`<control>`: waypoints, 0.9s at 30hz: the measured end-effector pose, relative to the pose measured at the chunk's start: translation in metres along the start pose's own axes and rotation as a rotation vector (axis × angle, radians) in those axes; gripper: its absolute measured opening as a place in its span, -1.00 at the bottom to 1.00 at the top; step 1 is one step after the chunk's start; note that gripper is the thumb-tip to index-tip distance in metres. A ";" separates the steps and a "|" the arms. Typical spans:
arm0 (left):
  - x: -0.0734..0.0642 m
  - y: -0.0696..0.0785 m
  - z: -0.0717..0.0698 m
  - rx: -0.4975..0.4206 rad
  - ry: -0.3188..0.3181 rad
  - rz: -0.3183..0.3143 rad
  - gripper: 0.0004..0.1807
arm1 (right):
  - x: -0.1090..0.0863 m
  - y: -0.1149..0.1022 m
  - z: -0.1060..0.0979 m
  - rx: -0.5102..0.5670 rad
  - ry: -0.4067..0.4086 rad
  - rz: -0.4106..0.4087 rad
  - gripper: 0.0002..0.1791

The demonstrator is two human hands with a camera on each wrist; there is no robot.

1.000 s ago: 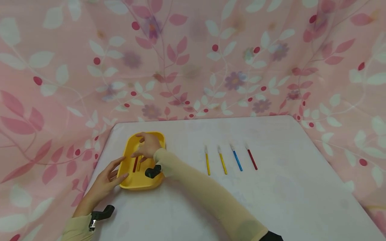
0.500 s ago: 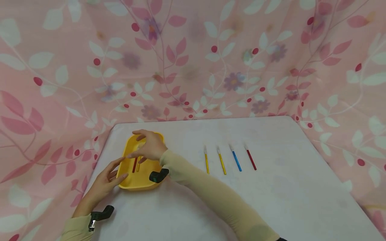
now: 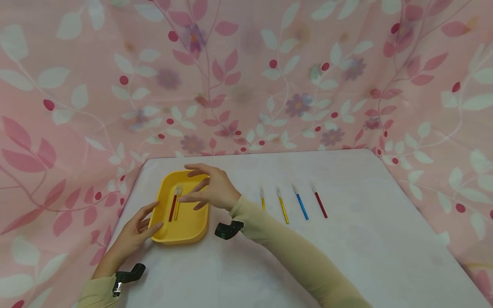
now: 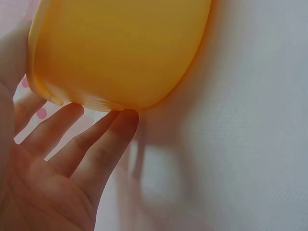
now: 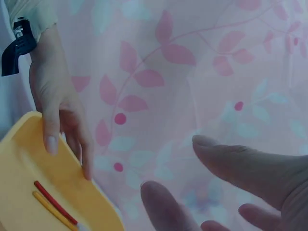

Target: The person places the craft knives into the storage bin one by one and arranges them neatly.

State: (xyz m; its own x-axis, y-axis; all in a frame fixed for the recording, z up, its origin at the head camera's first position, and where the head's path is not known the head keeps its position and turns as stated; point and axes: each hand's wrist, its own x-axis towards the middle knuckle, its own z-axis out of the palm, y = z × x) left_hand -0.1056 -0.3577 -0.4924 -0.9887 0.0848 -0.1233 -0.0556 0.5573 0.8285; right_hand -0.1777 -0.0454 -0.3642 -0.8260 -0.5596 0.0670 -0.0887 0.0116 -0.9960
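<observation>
My left hand (image 3: 132, 233) grips the left side of a yellow tray (image 3: 192, 229), thumb over the rim and fingers along the outer wall. The left wrist view shows those fingertips against the tray's wall (image 4: 125, 53). Inside the tray lie a red paintbrush (image 3: 172, 210) and a yellow paintbrush (image 3: 177, 210), side by side with pale tips pointing away. Over the tray's right edge hovers my right hand (image 3: 215, 188), holding nothing, its fingers spread and loosely bent. In the right wrist view, the handle ends of the red brush (image 5: 54, 201) and yellow brush (image 5: 53, 209) show.
Right of the tray, a spaced row of brushes lies on the white tabletop (image 3: 239, 265): two yellow ones (image 3: 284, 209), a blue one (image 3: 302, 206) and a red one (image 3: 320, 204). The right hand's forearm crosses in front of them. A floral curtain (image 3: 246, 85) surrounds the table's back and sides.
My right hand has moved up and right from inside the tray, its fingers spreading and uncovering the two brushes there. The left hand and tray have hardly moved.
</observation>
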 end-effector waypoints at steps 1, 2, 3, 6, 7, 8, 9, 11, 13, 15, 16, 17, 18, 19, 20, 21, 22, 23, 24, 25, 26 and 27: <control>0.000 0.000 0.000 -0.002 -0.002 -0.004 -0.07 | -0.004 0.000 -0.004 0.008 -0.004 -0.024 -0.10; 0.000 0.000 0.000 -0.006 -0.003 -0.010 -0.06 | -0.008 0.000 -0.007 0.017 -0.007 -0.045 -0.10; 0.001 0.000 0.000 -0.010 -0.005 -0.015 -0.06 | -0.011 0.000 -0.011 0.021 -0.010 -0.067 -0.10; 0.002 0.000 0.001 -0.025 -0.008 -0.028 -0.04 | -0.022 -0.001 -0.022 0.020 -0.012 -0.126 -0.11; 0.002 0.000 0.001 -0.028 -0.008 -0.031 -0.04 | -0.025 -0.001 -0.025 0.018 -0.013 -0.141 -0.12; 0.002 0.000 0.001 -0.027 -0.007 -0.032 -0.04 | -0.029 -0.001 -0.028 0.014 -0.012 -0.153 -0.13; 0.002 0.000 0.001 -0.023 -0.005 -0.035 -0.04 | -0.032 0.000 -0.031 0.011 -0.012 -0.162 -0.14; 0.002 -0.001 0.002 -0.020 -0.003 -0.041 -0.04 | -0.038 0.001 -0.036 0.005 -0.012 -0.174 -0.15; 0.001 -0.002 0.002 -0.019 -0.001 -0.046 -0.04 | -0.044 0.003 -0.040 -0.004 -0.012 -0.178 -0.16; 0.001 -0.003 0.003 -0.017 0.002 -0.048 -0.04 | -0.050 0.005 -0.044 -0.013 -0.009 -0.181 -0.14; 0.001 -0.003 0.003 -0.020 0.004 -0.048 -0.04 | -0.052 0.007 -0.047 -0.013 -0.008 -0.184 -0.13; 0.001 -0.003 0.003 -0.021 0.005 -0.048 -0.04 | -0.055 0.008 -0.050 -0.012 -0.006 -0.186 -0.12; 0.001 -0.003 0.004 -0.023 0.005 -0.048 -0.04 | -0.058 0.010 -0.053 -0.010 -0.003 -0.190 -0.11; 0.001 -0.003 0.004 -0.025 0.006 -0.049 -0.04 | -0.060 0.012 -0.056 -0.006 0.000 -0.194 -0.10; 0.001 -0.003 0.004 -0.026 0.006 -0.049 -0.04 | -0.062 0.014 -0.059 -0.001 0.002 -0.196 -0.09; 0.002 -0.003 0.004 -0.028 0.007 -0.051 -0.03 | -0.064 0.016 -0.063 0.004 0.004 -0.197 -0.08; 0.002 -0.003 0.004 -0.030 0.007 -0.053 -0.03 | -0.067 0.018 -0.066 0.005 0.008 -0.197 -0.08; 0.002 -0.004 0.004 -0.033 0.007 -0.054 -0.03 | -0.069 0.021 -0.070 0.004 0.013 -0.193 -0.08; 0.002 -0.004 0.004 -0.035 0.007 -0.055 -0.03 | -0.071 0.023 -0.074 0.002 0.018 -0.187 -0.09; 0.002 -0.004 0.004 -0.035 0.008 -0.055 -0.03 | -0.072 0.025 -0.078 0.000 0.023 -0.180 -0.10; 0.002 -0.004 0.004 -0.033 0.009 -0.057 -0.02 | -0.074 0.028 -0.081 -0.004 0.028 -0.172 -0.11; 0.002 -0.004 0.003 -0.032 0.009 -0.059 -0.02 | -0.076 0.031 -0.085 -0.012 0.035 -0.165 -0.12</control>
State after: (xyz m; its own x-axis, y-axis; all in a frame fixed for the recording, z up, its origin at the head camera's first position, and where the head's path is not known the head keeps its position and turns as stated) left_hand -0.1070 -0.3568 -0.4978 -0.9849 0.0452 -0.1674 -0.1178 0.5342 0.8371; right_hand -0.1651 0.0680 -0.3950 -0.8185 -0.5256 0.2320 -0.2311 -0.0684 -0.9705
